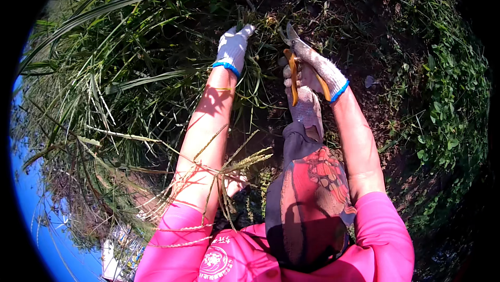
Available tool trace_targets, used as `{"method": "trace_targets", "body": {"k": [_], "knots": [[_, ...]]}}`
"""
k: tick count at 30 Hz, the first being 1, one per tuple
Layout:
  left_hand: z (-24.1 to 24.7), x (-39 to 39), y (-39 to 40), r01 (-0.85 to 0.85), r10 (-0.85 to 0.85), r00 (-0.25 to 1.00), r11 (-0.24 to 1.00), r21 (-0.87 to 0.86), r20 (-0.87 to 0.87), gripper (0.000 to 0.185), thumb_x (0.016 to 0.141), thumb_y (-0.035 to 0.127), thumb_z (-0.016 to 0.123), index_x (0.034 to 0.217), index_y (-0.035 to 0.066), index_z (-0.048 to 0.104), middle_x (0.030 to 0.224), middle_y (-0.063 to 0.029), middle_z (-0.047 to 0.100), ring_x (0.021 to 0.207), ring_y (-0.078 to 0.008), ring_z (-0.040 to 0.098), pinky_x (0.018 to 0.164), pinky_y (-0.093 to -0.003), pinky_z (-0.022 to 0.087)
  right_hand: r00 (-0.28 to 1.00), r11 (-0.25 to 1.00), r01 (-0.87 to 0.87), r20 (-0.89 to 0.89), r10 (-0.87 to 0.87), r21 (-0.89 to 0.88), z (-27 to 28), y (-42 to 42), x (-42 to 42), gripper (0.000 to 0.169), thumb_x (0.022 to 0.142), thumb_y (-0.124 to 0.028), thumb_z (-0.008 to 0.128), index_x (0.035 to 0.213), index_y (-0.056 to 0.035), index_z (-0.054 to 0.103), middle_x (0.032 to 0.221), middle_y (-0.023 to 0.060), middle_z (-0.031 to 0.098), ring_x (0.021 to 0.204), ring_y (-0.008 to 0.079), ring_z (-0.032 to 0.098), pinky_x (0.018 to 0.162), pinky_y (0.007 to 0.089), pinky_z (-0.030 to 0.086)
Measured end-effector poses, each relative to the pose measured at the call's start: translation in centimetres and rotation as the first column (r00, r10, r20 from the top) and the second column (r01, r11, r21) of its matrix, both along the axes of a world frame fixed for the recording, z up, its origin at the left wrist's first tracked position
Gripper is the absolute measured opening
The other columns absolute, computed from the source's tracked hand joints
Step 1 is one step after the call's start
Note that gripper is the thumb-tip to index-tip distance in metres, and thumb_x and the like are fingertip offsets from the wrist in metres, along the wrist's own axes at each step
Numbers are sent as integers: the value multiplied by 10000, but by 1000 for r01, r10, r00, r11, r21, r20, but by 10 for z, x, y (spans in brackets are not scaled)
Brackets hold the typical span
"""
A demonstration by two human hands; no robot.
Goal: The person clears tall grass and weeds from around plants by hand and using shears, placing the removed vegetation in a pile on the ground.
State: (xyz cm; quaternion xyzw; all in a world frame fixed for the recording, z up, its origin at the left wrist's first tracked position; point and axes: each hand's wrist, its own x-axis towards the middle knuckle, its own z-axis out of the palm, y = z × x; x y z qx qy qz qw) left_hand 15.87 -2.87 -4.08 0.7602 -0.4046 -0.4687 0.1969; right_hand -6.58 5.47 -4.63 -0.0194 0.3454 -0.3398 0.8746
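Observation:
My left hand [234, 47], in a white knit glove with a blue cuff, has its fingers closed around a bunch of grass stems [244, 18] at the top centre. To its right, my right hand [318, 67], gloved the same way, holds pruning shears [293, 73] with orange handles. Their metal blades point up and stand apart, near cut stubble [271, 22]. The shears' spring shows between the handles. Some fingers of the right hand are partly hidden behind the handles.
Tall grass [129, 51] fills the left side, and seed heads [222, 172] cross in front of my left forearm. Low leafy plants [449, 106] grow along the right. Bare soil [375, 106] shows between. A shoe [306, 110] and my patterned trouser knee [316, 200] are below the right hand.

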Motion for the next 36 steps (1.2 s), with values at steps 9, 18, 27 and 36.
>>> {"method": "trace_targets", "body": {"k": [9, 18, 27, 36], "knots": [[30, -12, -1, 210, -192, 954, 976, -54, 228, 677, 866, 450, 649, 1295, -63, 545, 1243, -274, 607, 1175, -377, 582, 985, -400, 448, 962, 984, -180, -212, 174, -6, 5, -38, 30, 405, 893, -413, 687, 1004, -44, 563, 803, 154, 648, 676, 286, 657, 630, 439, 577], [16, -1, 7, 525, -485, 743, 850, 48, 460, 507, 787, 454, 726, 1094, 58, 654, 985, -200, 698, 933, -374, 673, 809, -453, 533, 909, 989, -140, -404, 106, -55, 4, -46, 58, 357, 885, -392, 688, 850, -46, 607, 649, 55, 592, 511, 164, 583, 458, 326, 517], [54, 27, 32, 832, -794, 100, 398, 388, 599, 243, 696, 219, 740, 893, 81, 700, 964, -142, 679, 945, -343, 654, 839, -452, 516, 885, 966, -247, -425, 191, -81, 11, 17, 13, 285, 898, -319, 685, 955, -47, 618, 726, 60, 653, 613, 169, 641, 593, 315, 536], [40, -6, -19, 984, -495, -110, 70, 166, 862, 939, 676, 373, 825, 1445, 101, 359, 1453, -165, 425, 1379, -347, 357, 1187, -469, 218, 968, 992, 57, -239, -82, -109, 4, 31, -21, 421, 945, -251, 637, 1276, -20, 516, 1035, 114, 640, 834, 207, 656, 736, 399, 576]]}}
